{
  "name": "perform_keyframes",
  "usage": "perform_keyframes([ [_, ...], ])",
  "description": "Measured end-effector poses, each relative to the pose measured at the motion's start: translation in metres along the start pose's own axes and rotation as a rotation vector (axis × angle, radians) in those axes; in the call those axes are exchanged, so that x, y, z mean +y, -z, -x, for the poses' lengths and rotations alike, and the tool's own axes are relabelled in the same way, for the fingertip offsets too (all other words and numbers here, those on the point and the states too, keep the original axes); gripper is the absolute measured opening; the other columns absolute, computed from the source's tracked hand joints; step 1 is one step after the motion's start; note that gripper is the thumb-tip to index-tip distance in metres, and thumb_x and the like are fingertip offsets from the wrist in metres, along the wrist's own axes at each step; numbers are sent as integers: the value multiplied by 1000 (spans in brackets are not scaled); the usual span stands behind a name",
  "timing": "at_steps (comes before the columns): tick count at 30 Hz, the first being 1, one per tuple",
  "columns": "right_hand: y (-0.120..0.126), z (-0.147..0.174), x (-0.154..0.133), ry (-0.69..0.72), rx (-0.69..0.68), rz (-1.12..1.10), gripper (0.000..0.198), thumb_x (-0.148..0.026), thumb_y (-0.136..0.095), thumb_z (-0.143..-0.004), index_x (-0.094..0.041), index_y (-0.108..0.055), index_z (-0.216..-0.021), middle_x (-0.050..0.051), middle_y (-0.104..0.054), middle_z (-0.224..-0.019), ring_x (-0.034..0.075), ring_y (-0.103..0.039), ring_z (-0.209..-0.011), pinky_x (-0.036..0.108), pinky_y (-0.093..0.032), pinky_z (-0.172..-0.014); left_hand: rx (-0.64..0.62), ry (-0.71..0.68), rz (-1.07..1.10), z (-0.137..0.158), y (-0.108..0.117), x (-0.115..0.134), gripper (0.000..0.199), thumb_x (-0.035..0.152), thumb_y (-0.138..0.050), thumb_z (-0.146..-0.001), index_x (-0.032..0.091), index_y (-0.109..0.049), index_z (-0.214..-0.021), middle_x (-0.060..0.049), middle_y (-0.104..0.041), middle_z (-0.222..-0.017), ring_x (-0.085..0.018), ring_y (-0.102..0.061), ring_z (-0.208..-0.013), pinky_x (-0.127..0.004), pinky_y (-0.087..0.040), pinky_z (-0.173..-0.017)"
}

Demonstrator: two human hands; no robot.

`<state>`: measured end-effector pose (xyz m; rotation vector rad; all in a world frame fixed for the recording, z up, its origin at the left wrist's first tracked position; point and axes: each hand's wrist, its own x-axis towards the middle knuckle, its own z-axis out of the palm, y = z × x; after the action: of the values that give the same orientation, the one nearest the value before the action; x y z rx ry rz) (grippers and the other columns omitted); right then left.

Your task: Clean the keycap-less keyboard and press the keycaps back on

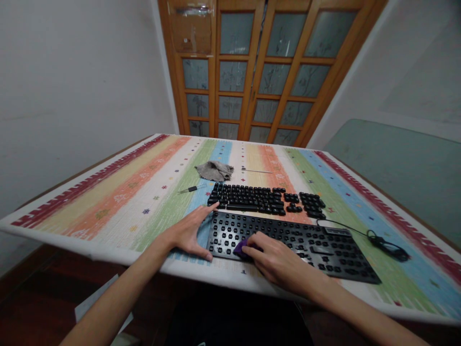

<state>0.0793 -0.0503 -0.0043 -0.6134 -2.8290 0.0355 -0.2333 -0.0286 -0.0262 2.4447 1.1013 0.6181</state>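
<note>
Take the base [302,239] as the clock's centre, with 12 pointing away from the person. It lies on the desk [108,211] near the front edge, bare of its caps [245,197], which stand at 11 o'clock, close beyond its far edge, in rows that match a keyboard's layout (number block included).

The right hand [270,254] has its fingers closed on a purple cloth [240,249], pressed to the base towards 8 o'clock. The left hand [189,233] is spread wide at 9, holding nothing, its thumb by the near corner and its forefinger reaching up beside the caps; whether it touches either is hard to tell.

Judging by the layout, taking the caps off looks finished, and wiping the base seems to be the step in hand. How much of it is already wiped cannot be read at this distance; no cap appears to be back on.

A puller [193,189] lies at 10, a grey rag [215,170] at 11, a thin rod [256,170] nearer 12, and the coiled cord [391,248] at 3.
</note>
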Motion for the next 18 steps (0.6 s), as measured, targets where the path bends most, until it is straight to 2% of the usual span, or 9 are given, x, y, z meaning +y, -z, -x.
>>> perform_keyframes([
  [4,-9,6,-4,8,-25,6,32,-1,-48,-89,-12,-63,-115,14,-59,-105,22,-57,-91,35,-53,-78,4,6,-1,1,-1,-1,140,69,-85,-52,24,-6,-158,-19,-37,-152,-42,-38,-140,-61,-29,-116],
  [8,2,5,-6,-116,-104,-46,32,3,-49,-83,-12,-64,-108,13,-58,-105,22,-57,-93,35,-54,-81,4,5,3,1,0,0,139,69,-86,-52,24,-8,-158,-19,-36,-152,-41,-39,-138,-60,-33,-115],
  [11,11,-3,-7,-136,-130,-57,26,0,-49,-85,-11,-65,-103,13,-58,-101,22,-57,-89,35,-54,-80,2,0,6,0,1,1,138,68,-86,-53,23,-9,-158,-19,-37,-152,-40,-39,-138,-58,-33,-115],
  [16,5,-18,-6,-51,44,-45,30,-1,-46,-89,-11,-62,-112,15,-60,-106,23,-56,-94,37,-55,-81,-3,0,2,0,1,-1,137,68,-86,-52,21,-12,-158,-19,-38,-151,-41,-39,-139,-58,-32,-116],
  [18,-1,-19,-5,13,57,-54,35,0,-47,-88,-11,-60,-119,16,-60,-113,24,-56,-100,39,-54,-86,-10,8,-1,0,1,-1,135,69,-85,-53,21,-13,-158,-20,-38,-151,-41,-38,-139,-58,-30,-117],
])
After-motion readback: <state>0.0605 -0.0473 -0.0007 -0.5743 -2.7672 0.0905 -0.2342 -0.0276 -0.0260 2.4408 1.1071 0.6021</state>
